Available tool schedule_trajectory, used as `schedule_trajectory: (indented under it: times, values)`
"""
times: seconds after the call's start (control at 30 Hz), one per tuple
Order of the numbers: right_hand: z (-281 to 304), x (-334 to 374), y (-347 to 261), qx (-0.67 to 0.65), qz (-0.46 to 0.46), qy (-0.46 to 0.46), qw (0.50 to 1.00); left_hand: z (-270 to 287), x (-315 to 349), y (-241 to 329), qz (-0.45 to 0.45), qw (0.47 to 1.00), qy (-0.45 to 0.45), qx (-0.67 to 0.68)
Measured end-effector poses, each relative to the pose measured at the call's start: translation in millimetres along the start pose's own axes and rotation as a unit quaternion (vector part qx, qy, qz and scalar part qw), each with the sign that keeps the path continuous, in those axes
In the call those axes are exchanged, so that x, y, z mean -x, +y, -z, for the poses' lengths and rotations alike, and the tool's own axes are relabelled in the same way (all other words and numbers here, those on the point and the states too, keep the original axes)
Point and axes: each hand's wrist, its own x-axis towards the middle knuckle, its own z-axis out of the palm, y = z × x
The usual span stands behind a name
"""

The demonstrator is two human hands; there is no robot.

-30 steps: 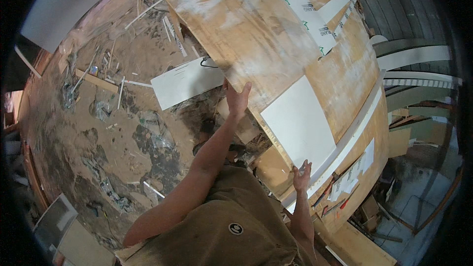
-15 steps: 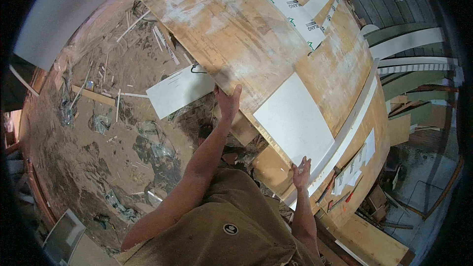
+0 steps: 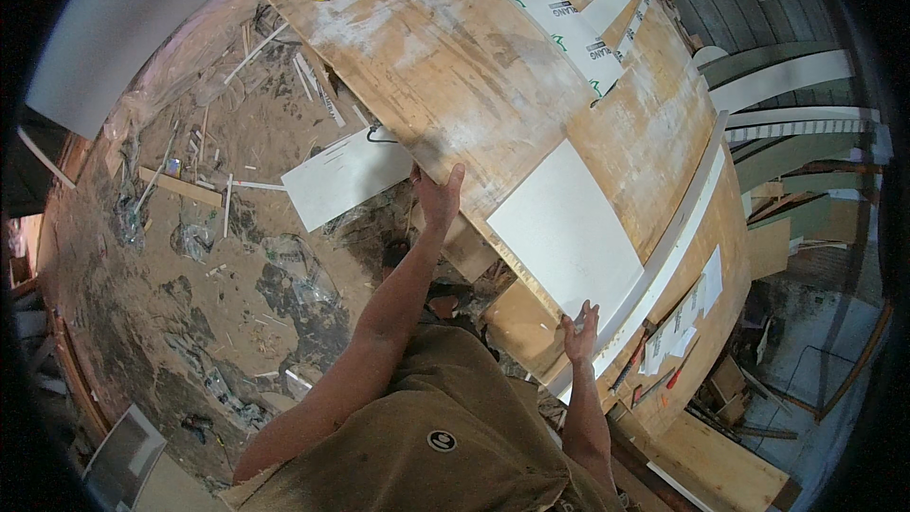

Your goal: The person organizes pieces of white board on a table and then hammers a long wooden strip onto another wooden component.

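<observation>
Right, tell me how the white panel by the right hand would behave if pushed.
The white panel looks straight-edged, so probably stiff. Lying flat on the wooden tabletop, it would likely slide, not tip. The white rail alongside might block it rightward.

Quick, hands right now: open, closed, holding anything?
Left hand: thumb spread, at the edge of the tan wooden tabletop; grip cannot be told.
Right hand: at the near corner of the white rectangular panel; grip cannot be told.
</observation>
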Motion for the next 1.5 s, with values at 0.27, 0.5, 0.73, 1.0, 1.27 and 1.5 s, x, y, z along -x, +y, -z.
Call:
schedule_trajectory:
  times: [0.27,0.5,0.73,1.0,1.27,1.5]
  values:
    - [3,3,-6,-0.024,-0.003,0.008,1.0,-5,1,-15,0.023,0.999,-0.012,-0.033]
    - [11,6,-16,-0.016,-0.069,0.017,0.997,-1,-3,-41,0.072,0.991,-0.041,-0.101]
    - [37,-11,-3,0.031,-0.066,-0.033,0.997,2,10,-29,0.03,0.996,-0.075,-0.048]
    - [54,-128,25,0.024,0.087,0.157,0.983,-5,166,0,0.096,0.982,-0.162,0.007]
    - [26,-160,-48,0.029,0.205,0.106,0.973,-5,216,6,0.161,0.918,-0.362,-0.014]
    - [42,-193,-81,0.114,0.013,0.094,0.989,22,175,10,0.007,0.891,-0.453,-0.022]
